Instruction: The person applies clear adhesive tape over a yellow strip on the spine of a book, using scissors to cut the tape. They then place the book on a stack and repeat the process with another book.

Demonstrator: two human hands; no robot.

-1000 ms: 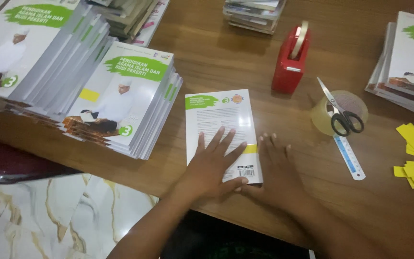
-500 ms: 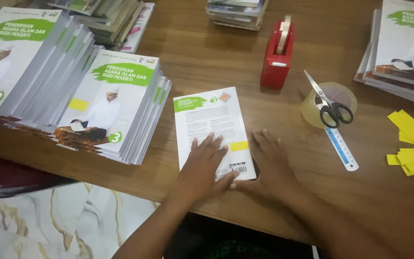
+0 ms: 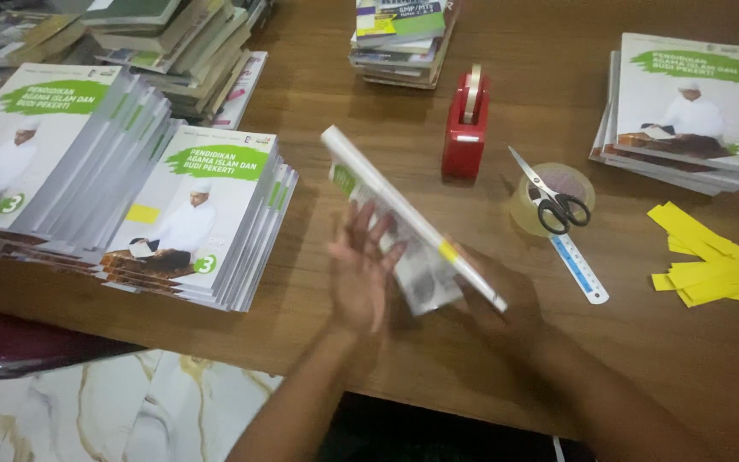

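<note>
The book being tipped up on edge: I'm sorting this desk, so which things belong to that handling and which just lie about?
In hand:
book, lifted on edge
left hand, against its cover
right hand, under its spine

Lying about:
book stacks
tape dispenser
scissors on tape roll
ruler
yellow strips

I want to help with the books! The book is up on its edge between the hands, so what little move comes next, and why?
Probably tip the book over flat onto the wooden table. It stands tilted on its edge, the left hand against one cover and the right hand under the other side, with bare tabletop right below.
</note>
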